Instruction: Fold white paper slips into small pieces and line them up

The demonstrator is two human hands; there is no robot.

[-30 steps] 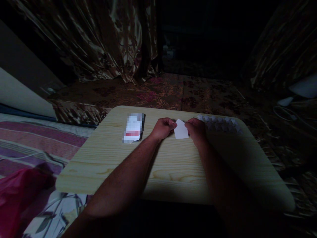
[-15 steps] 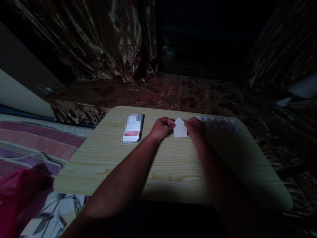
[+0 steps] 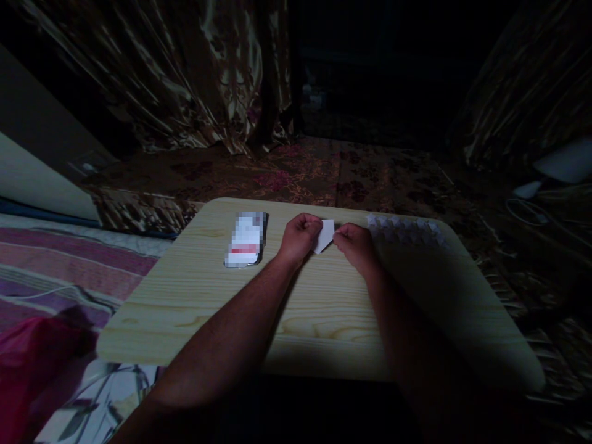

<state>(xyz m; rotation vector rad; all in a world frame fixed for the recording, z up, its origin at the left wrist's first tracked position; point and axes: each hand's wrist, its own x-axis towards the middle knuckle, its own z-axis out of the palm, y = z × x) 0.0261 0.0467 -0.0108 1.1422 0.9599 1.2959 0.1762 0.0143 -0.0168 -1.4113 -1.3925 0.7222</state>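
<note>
A small piece of folded white paper point(image 3: 325, 235) is held up a little above the wooden table, its lower end pointed. My left hand point(image 3: 300, 237) pinches it along its left side between thumb and fingers. At its right edge, the closed fingertips of my right hand point(image 3: 355, 242) meet the paper. To the right, several small folded white paper pieces point(image 3: 403, 232) lie in rows near the table's far edge.
The low table point(image 3: 222, 308) has light wood grain and rounded corners. A phone point(image 3: 246, 239) with a lit, blurred screen lies left of my hands. A striped bedspread point(image 3: 55, 265) is on the left, patterned curtains point(image 3: 231, 74) hang behind, and a white lamp point(image 3: 564, 161) stands at the right.
The paper has turned, so its point, at the top before, now faces down. My right hand has shifted slightly left with it, and the left hand has stayed nearly in place.
</note>
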